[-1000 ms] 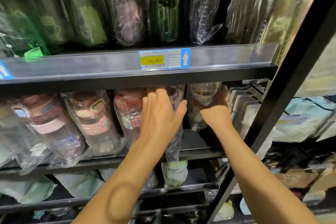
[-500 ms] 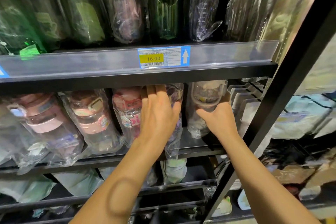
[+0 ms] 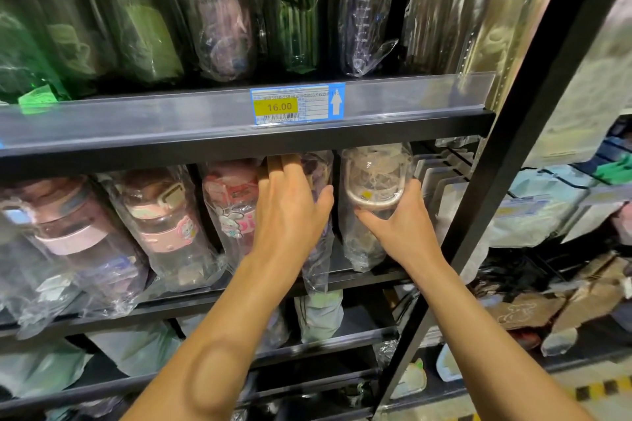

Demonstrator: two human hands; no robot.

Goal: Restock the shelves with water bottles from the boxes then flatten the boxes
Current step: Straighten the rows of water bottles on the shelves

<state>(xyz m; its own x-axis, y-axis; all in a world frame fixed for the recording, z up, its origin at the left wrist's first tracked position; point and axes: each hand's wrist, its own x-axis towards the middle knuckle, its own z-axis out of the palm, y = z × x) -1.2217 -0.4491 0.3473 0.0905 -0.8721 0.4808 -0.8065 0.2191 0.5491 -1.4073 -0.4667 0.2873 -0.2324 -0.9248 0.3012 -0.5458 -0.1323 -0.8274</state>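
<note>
Bagged water bottles stand in a row on the middle shelf. My left hand reaches under the upper shelf, fingers straight, and presses on a purple-toned bagged bottle. Its fingertips are hidden by the shelf edge. My right hand grips a clear bottle with a cream lid, thumb on its left and fingers curled round its right. A red-lidded bottle with a rabbit picture stands just left of my left hand.
Pink-lidded bottles fill the shelf to the left. The upper shelf carries a 16.00 price tag and tall green and clear bottles. A black upright post bounds the right side. Grey packaged goods sit beside the clear bottle.
My right hand has slid lower and its grip now wraps the clear bottle below the lid, with the bottle drawn forward into view. My left hand has barely moved.
</note>
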